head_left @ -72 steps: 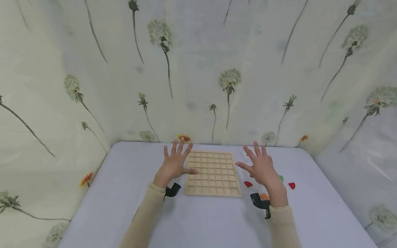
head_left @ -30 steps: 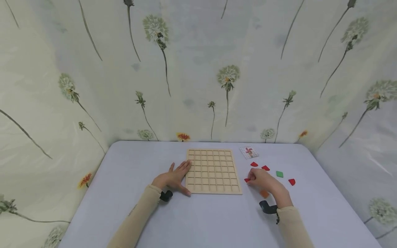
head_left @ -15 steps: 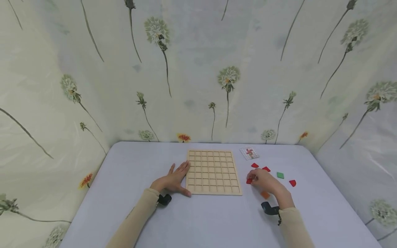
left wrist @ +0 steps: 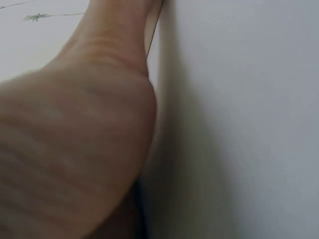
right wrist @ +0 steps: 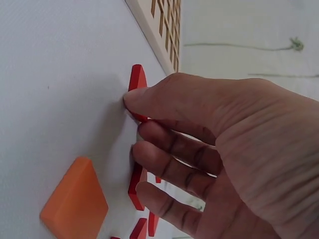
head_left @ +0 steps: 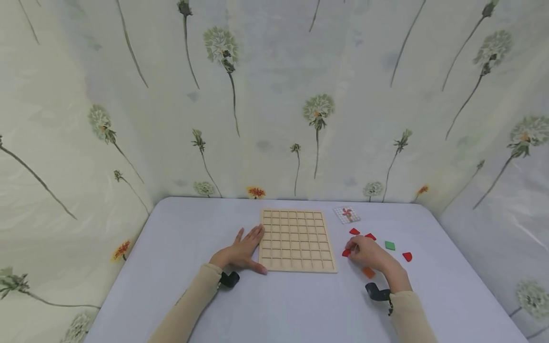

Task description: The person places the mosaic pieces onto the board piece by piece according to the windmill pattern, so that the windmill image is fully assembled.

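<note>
My left hand (head_left: 241,251) lies flat with fingers spread, fingertips at the left edge of the square wooden grid board (head_left: 298,240); the thumb reaches its near left corner. Mostly palm and wrist fill the left wrist view. To the right of the board, my right hand (head_left: 368,251) pinches a red fan-shaped tile (head_left: 346,253) between thumb and forefinger. In the right wrist view the thumb covers part of this red tile (right wrist: 136,77), and the other fingers curl loosely beside it. An orange tile (head_left: 368,272) lies close below the right hand.
Two more red tiles (head_left: 354,231) lie beyond the right hand, with a green square tile (head_left: 390,245) and another red tile (head_left: 407,257) further right. A small card with a red flower-like pattern (head_left: 347,215) lies at the back. Floral cloth (head_left: 274,95) hangs behind the white table (head_left: 283,305).
Both hands have come down from above the table. The left has settled at the board's left edge. The right has reached the red tile and taken it between thumb and forefinger.
</note>
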### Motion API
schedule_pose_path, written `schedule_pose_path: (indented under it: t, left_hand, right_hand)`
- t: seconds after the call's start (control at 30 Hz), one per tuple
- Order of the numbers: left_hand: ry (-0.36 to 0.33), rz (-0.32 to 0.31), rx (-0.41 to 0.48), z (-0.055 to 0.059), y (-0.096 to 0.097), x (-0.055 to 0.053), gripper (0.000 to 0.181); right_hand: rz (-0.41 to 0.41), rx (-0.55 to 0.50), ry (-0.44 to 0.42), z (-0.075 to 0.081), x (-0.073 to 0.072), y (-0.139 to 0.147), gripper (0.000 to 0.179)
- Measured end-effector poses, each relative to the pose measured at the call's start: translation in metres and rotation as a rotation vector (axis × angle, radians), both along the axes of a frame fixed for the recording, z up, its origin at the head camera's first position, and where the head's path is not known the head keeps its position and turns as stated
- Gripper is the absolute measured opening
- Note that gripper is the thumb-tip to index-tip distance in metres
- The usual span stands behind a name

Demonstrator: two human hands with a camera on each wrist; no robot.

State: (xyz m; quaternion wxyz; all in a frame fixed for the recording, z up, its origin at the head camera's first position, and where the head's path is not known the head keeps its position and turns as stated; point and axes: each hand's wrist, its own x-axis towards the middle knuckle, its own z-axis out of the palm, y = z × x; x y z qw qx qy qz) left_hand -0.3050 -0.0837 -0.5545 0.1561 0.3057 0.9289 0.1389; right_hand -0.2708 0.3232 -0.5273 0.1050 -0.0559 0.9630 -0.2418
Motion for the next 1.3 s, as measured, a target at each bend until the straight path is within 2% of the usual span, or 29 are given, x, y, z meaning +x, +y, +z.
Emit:
schedule_pose_path:
  t: [0.4,0.63,0.9,1.03,1.13,1.3]
  left_hand:
    - [0.009,0.012,-0.012,0.0,0.002,0.003,0.128]
    - [0.008,0.011,-0.018,-0.003,-0.001,0.004,0.127]
    - [0.016,0.003,-0.013,0.001,-0.001,0.004,0.126]
    - [0.013,0.002,-0.017,0.004,0.0,0.004,0.126]
    - [0.014,0.001,-0.01,0.005,0.0,0.004,0.126]
    - [0.022,0.0,0.0,0.005,0.0,0.005,0.126]
  right_hand:
    - [0.01,0.007,0.047,0.001,-0.003,-0.003,0.02]
    - [0.038,-0.038,0.106,0.013,-0.01,-0.02,0.022]
    - [0.129,-0.04,0.198,0.029,-0.032,-0.05,0.022]
    - [0.158,-0.048,0.218,0.035,-0.046,-0.063,0.021]
    - [0.178,-0.052,0.22,0.034,-0.059,-0.073,0.021]
    - [0.202,-0.076,0.212,0.023,-0.077,-0.089,0.021]
